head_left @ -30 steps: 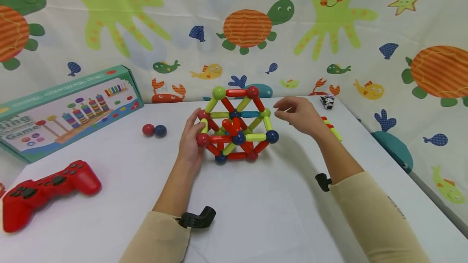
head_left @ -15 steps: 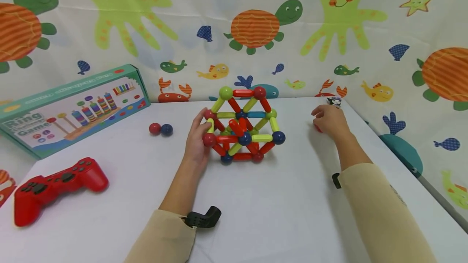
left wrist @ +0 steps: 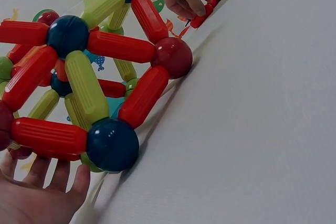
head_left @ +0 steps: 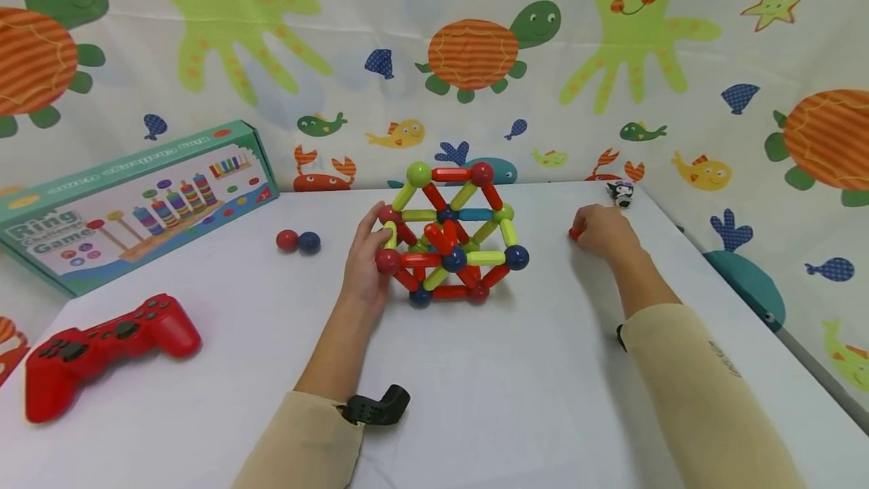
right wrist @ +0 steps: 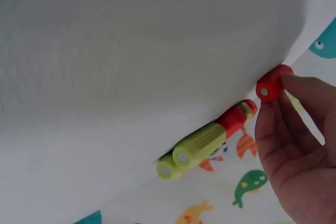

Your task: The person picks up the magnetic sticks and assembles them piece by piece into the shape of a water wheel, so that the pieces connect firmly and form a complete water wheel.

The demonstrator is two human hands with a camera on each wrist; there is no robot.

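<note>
A cage of red, yellow-green and blue magnetic sticks and balls (head_left: 451,236) stands mid-table; the left wrist view shows it close up (left wrist: 89,72). My left hand (head_left: 365,266) rests against its left side with the thumb up by a red ball. Its fingers (left wrist: 60,174) lie fairly straight under the lowest red stick. Near the table's right edge my right hand (head_left: 606,236) pinches a loose red stick (head_left: 575,232) by one end (right wrist: 270,88). The left wrist view shows the same hold (left wrist: 202,17). Two yellow-green sticks (right wrist: 197,148) and another red stick (right wrist: 239,115) lie beside that hand.
A red ball (head_left: 287,240) and a blue ball (head_left: 309,241) lie left of the cage. A ring game box (head_left: 136,202) stands at the back left and a red game controller (head_left: 102,345) at the front left. A small black-and-white figurine (head_left: 620,193) sits in the back right corner.
My right hand left the cage's upper right corner, went right to the loose sticks and took hold of a red one. My left hand stayed in place.
</note>
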